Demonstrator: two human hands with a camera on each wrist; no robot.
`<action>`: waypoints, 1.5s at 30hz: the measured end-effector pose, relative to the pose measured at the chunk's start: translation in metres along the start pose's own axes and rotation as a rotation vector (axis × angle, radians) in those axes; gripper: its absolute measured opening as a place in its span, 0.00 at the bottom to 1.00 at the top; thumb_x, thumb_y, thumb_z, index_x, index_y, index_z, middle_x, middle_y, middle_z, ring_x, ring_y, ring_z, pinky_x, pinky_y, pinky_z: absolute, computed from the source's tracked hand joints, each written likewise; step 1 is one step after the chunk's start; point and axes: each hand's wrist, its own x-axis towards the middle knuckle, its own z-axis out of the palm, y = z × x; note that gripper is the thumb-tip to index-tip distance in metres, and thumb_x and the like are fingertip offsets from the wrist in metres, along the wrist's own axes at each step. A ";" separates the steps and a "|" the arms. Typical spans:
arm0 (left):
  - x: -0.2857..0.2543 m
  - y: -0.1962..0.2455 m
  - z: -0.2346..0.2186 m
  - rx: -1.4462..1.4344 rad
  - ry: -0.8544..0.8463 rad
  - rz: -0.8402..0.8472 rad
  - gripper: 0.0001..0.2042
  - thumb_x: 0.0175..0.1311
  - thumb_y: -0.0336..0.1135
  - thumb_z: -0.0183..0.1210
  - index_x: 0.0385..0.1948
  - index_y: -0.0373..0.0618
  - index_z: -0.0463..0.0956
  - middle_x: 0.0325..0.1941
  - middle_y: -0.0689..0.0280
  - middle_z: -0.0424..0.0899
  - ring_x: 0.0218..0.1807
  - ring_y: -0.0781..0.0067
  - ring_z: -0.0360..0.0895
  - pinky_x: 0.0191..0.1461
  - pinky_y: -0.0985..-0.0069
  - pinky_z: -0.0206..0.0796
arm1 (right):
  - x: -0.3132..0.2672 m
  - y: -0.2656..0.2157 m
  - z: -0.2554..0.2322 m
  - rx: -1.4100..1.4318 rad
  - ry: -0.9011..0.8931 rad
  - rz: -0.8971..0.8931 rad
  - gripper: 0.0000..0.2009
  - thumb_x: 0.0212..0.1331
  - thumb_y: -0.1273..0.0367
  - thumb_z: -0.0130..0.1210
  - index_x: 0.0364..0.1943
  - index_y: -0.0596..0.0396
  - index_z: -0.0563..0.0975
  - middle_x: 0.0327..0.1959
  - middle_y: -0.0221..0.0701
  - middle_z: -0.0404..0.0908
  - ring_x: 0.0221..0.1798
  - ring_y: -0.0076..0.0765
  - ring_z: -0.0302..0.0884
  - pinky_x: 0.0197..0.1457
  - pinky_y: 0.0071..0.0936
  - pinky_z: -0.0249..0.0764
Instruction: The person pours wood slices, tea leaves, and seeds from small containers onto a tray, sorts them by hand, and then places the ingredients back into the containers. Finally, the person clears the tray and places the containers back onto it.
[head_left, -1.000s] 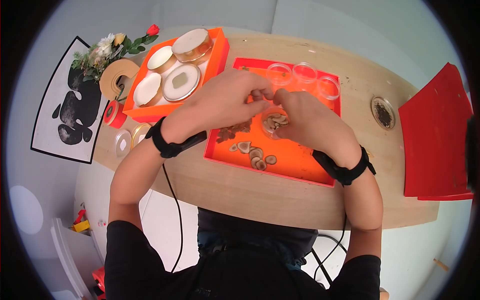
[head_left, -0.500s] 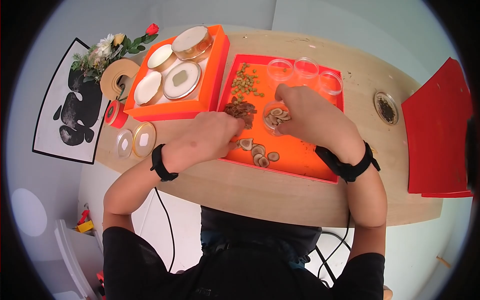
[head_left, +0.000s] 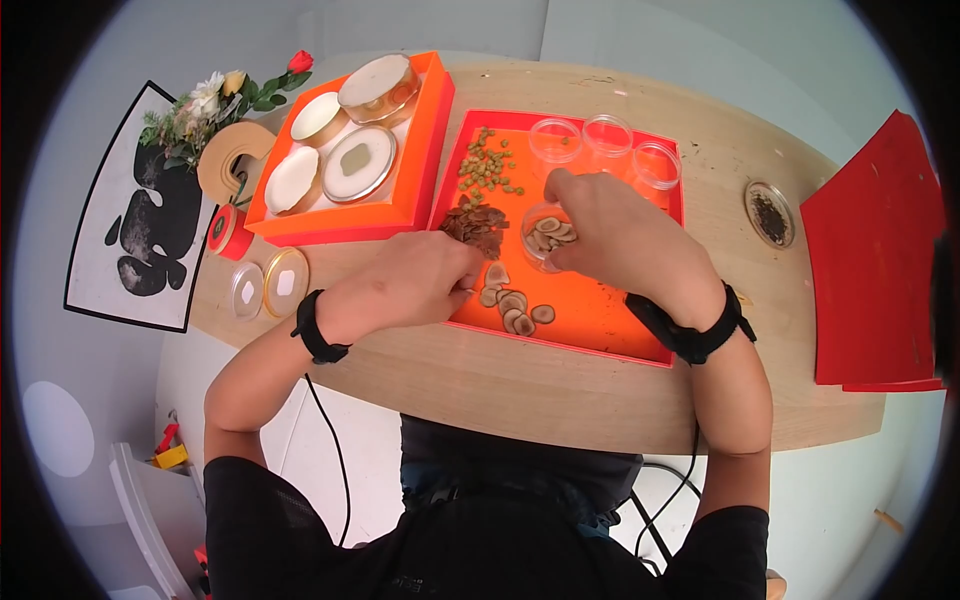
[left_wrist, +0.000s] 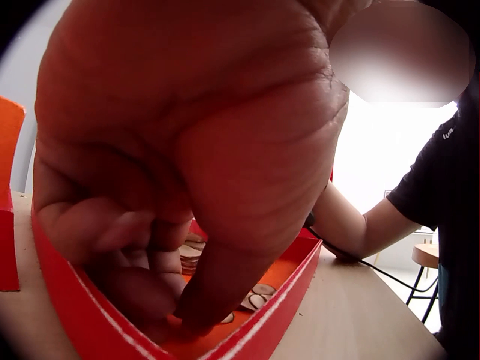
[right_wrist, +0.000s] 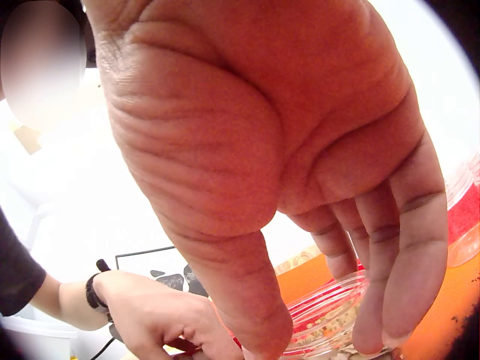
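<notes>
In the head view, my left hand (head_left: 420,278) bends its fingers down at the front left corner of the orange tray (head_left: 600,325), beside some pale round slices (head_left: 512,303). The left wrist view shows its thumb and fingers (left_wrist: 199,300) low and close together; whether a slice is between them cannot be told. My right hand (head_left: 635,235) grips a clear round dish (head_left: 535,259) of slices, thumb on one side and fingers on the other. Brown flakes (head_left: 474,226) and small green pieces (head_left: 485,168) lie along the tray's left side.
Three clear dishes (head_left: 607,135) stand at the tray's back right. An orange box (head_left: 430,140) of round containers is left of the tray, near two lids (head_left: 287,282). Rightward are a dish of dark bits (head_left: 769,215) and a red panel (head_left: 870,270).
My left hand has left the spot near my right hand over the dish and moved to the tray's front left corner, uncovering the flakes and green pieces. My right hand stays at the dish.
</notes>
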 end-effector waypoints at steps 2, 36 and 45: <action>-0.002 -0.004 -0.005 -0.033 0.018 0.003 0.05 0.64 0.29 0.70 0.36 0.42 0.83 0.33 0.59 0.90 0.39 0.52 0.89 0.42 0.56 0.77 | -0.001 0.002 0.002 0.012 0.052 -0.021 0.25 0.58 0.67 0.76 0.56 0.64 0.78 0.45 0.53 0.84 0.55 0.61 0.84 0.55 0.50 0.79; 0.038 -0.001 -0.009 -0.157 0.021 0.057 0.09 0.65 0.30 0.74 0.43 0.43 0.84 0.29 0.63 0.85 0.34 0.59 0.85 0.40 0.61 0.73 | -0.001 -0.007 -0.009 0.035 -0.062 0.047 0.17 0.62 0.70 0.70 0.48 0.64 0.76 0.46 0.49 0.82 0.55 0.57 0.82 0.56 0.49 0.79; 0.025 0.017 -0.068 -0.402 0.222 0.068 0.07 0.71 0.30 0.72 0.40 0.36 0.84 0.33 0.64 0.90 0.33 0.76 0.85 0.40 0.72 0.77 | 0.004 -0.009 -0.010 0.072 -0.104 0.085 0.26 0.59 0.66 0.76 0.58 0.62 0.78 0.51 0.51 0.85 0.59 0.60 0.84 0.59 0.49 0.79</action>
